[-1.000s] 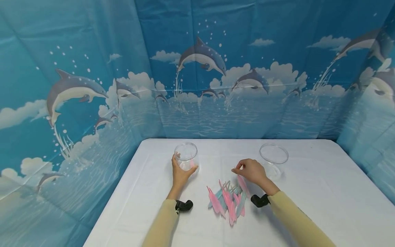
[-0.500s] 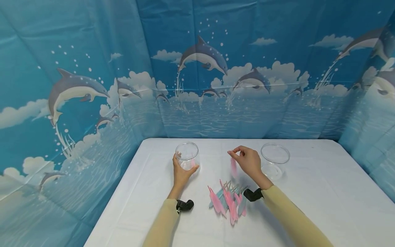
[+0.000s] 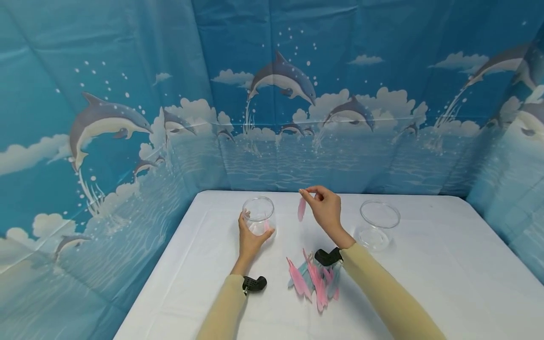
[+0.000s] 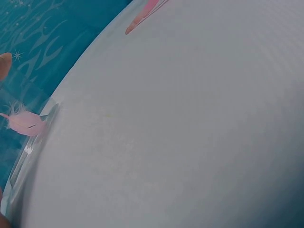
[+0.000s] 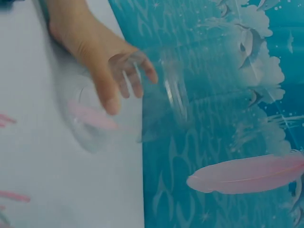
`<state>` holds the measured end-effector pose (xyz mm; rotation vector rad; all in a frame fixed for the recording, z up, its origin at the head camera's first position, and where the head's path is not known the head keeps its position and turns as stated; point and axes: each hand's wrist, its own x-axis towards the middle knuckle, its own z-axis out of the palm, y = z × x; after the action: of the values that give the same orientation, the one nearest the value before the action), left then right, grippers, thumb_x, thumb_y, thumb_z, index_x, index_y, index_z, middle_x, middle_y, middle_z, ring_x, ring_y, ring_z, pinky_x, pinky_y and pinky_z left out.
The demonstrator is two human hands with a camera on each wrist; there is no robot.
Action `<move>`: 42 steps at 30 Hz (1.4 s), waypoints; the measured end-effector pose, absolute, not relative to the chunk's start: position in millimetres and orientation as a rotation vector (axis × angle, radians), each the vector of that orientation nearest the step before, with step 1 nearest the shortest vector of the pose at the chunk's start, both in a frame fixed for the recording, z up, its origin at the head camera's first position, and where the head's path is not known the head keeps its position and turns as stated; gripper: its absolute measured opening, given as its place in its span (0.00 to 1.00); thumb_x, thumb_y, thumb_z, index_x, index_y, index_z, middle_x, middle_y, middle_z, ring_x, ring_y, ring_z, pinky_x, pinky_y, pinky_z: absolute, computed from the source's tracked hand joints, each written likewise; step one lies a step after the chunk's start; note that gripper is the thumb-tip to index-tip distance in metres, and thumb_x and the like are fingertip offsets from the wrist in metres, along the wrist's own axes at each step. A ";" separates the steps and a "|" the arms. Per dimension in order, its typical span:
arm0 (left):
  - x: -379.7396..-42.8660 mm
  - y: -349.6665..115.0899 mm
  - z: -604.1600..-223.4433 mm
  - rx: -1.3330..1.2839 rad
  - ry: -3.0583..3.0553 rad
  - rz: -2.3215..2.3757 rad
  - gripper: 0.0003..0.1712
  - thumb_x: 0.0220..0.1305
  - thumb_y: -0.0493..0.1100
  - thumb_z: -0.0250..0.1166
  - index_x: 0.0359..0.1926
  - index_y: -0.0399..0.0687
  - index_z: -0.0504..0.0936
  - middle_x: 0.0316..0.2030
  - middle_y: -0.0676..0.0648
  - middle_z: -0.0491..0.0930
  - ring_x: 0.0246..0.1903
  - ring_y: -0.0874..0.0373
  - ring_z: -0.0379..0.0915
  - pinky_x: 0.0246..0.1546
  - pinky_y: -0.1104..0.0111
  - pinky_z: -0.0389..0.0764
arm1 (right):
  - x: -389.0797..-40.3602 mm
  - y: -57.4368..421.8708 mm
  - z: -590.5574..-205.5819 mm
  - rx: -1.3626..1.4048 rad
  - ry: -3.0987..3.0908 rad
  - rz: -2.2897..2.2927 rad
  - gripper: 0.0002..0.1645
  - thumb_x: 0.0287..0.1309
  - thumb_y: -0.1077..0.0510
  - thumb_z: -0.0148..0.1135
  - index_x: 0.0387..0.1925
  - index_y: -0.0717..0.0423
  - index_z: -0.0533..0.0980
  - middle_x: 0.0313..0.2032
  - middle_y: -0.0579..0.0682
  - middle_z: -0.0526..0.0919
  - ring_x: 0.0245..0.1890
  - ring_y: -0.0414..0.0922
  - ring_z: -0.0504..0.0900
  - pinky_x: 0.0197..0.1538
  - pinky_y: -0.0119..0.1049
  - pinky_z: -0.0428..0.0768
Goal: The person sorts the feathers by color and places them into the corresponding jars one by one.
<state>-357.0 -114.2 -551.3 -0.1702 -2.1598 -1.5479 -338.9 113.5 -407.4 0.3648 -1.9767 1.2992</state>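
My left hand (image 3: 250, 240) curls its thumb and fingers round a clear round jar (image 3: 259, 217) at the back left of the table. Inside that jar is a pink feather (image 4: 26, 123), plain in the left wrist view. My right hand (image 3: 325, 208) pinches another pink feather (image 5: 244, 175) by its end between thumb and fingertips. This feather hangs down to the right of the jar, higher than its base. In the right wrist view the left hand (image 5: 97, 61) shows around the jar, with the feather lying low inside.
A pile of pink and grey-blue feathers (image 3: 315, 278) lies at the middle front, partly under the right wrist camera (image 3: 328, 257). A second clear jar (image 3: 374, 236) stands at the back right of the white table (image 3: 191, 293). Behind hangs a blue dolphin-print cloth (image 3: 272, 160).
My right hand has lifted the pink feather from the pile and carried it left and away from me, toward the left jar. The left hand keeps its hold on the jar.
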 end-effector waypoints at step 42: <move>-355.8 -111.6 -551.2 -0.133 -2.151 -1.551 0.65 0.42 0.53 0.79 0.72 0.51 0.44 0.67 0.40 0.54 0.66 0.45 0.51 0.63 0.52 0.55 | -349.6 84.7 -410.7 0.499 -2.073 1.392 0.12 0.54 0.49 0.69 0.32 0.54 0.83 0.10 0.44 0.63 0.10 0.42 0.60 0.17 0.36 0.61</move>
<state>-355.8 -111.6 -551.2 -0.1326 -2.1507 -1.5509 -349.6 84.7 -410.7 0.4992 -2.0726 1.3922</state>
